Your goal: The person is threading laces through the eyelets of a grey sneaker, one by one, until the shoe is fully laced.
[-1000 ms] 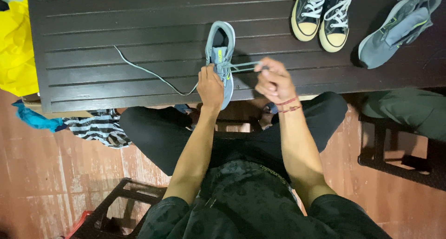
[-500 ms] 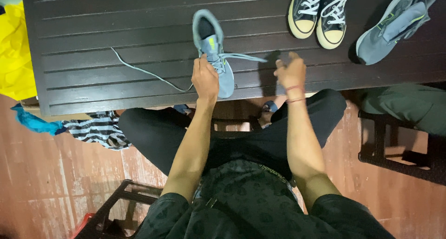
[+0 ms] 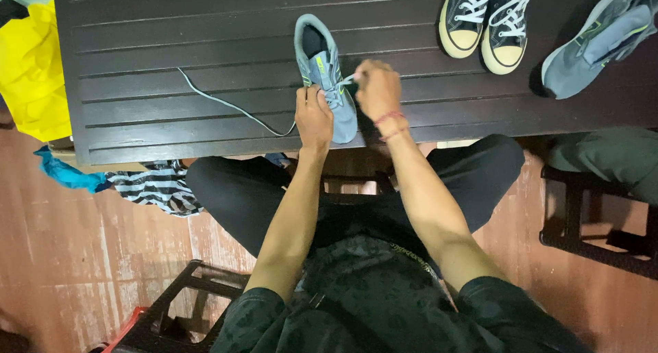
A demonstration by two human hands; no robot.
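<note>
Just above the frame's centre, a grey shoe point(image 3: 325, 75) lay on the dark slatted table point(image 3: 171, 24). The left hand point(image 3: 313, 116) pressed on its toe end, fingers curled. The right hand point(image 3: 378, 89) pinched the pale lace point(image 3: 229, 105), whose other end trailed left. Black sneakers point(image 3: 488, 20) sat at upper right.

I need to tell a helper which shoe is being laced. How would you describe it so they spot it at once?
On the dark slatted table, look at the near edge. The grey sneaker with lime accents lies between the left hand and right hand. Unlike the black high-top pair and the other grey sneaker to the right, its pale lace trails leftward across the slats.
</note>
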